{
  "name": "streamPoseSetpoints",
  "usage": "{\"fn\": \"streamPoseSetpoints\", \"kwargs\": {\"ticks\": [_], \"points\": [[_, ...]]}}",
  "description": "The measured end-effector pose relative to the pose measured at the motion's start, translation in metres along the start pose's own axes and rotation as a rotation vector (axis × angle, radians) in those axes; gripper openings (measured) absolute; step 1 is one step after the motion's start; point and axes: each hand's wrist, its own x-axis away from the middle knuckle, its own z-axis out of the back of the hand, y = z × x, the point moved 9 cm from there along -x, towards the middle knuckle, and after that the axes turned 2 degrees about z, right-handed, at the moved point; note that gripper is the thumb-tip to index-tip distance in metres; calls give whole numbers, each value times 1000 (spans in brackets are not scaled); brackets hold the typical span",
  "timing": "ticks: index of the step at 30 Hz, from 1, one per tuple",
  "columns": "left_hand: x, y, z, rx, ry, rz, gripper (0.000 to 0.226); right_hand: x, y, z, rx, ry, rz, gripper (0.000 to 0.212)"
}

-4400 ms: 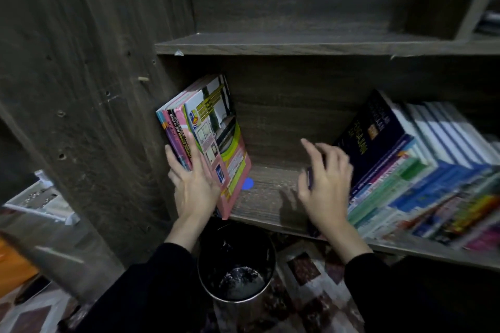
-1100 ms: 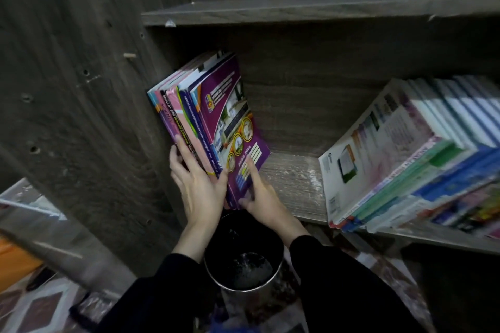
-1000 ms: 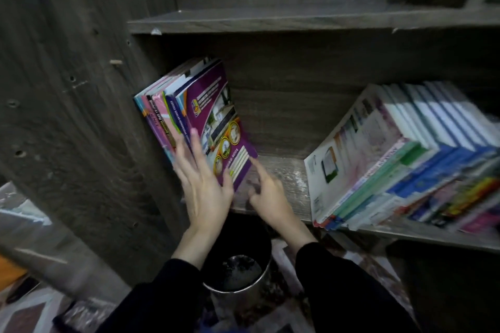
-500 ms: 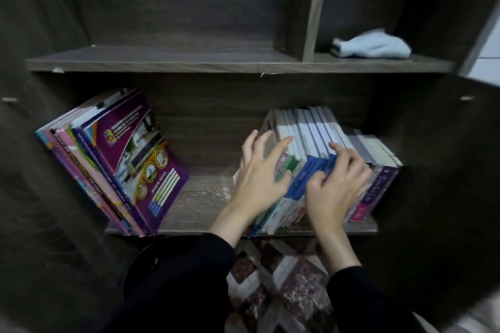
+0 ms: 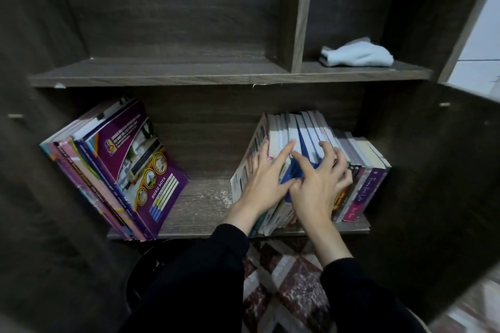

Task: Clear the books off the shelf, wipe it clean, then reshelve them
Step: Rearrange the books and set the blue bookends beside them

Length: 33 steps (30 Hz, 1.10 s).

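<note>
Both hands had moved off the leaning stack and over to the right-hand books (image 5: 305,130) since about a second earlier, and in the last half second they'd scooted closer together, so the thumbs were nearly touching. The right-hand books stood packed spine-out at the right end of the lower shelf (image 5: 205,205), tilting a bit to the left. The left hand (image 5: 263,181) lay mostly flat on the leftmost covers and spines there, fingers spread and fairly straight, index finger stretched up along a white spine, not really gripping anything. The right hand (image 5: 316,186) was more of a claw, fingers curled and hooked over the blue and white spines in the middle of that row. The leaning stack (image 5: 130,165), purple notebook cover facing out, sat at the left end of the lower shelf, propped against the side wall, with bare dusty-looking board between the two groups. One board above the lower shelf, over its right end, a pale blue cloth (image 5: 357,53) lay bunched up. Below the shelf's front edge sat a black bin (image 5: 151,265), partly hidden by a black sleeve (image 5: 211,273), with a patterned floor (image 5: 284,278) beside it.
</note>
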Motion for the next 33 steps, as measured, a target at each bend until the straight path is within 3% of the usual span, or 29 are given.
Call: {"fn": "streamPoseSetpoints", "kwargs": {"ticks": [5,8,11,13,17,19,26,33], "points": [[3,-12,23,9,137,61,58,-4,-25,-6,-49,17,143,47],[5,-24,42,-24,252,101,53,-3,-42,-23,-260,-127,174,48],[11,-34,57,-3,371,98,50,13,-43,-46,-723,-328,-23,60],[16,-40,65,1,429,96,49,34,-36,-68,-913,-359,-162,78],[22,-48,70,46,471,103,49,95,-33,-149,-782,-647,-69,120],[25,-51,73,59,491,111,50,113,-23,-175,-695,-705,-76,134],[42,-76,105,67,603,173,49,129,-48,-205,-562,-831,-29,130],[61,-122,149,-7,658,270,50,143,-115,-231,-722,-913,42,128]]}}
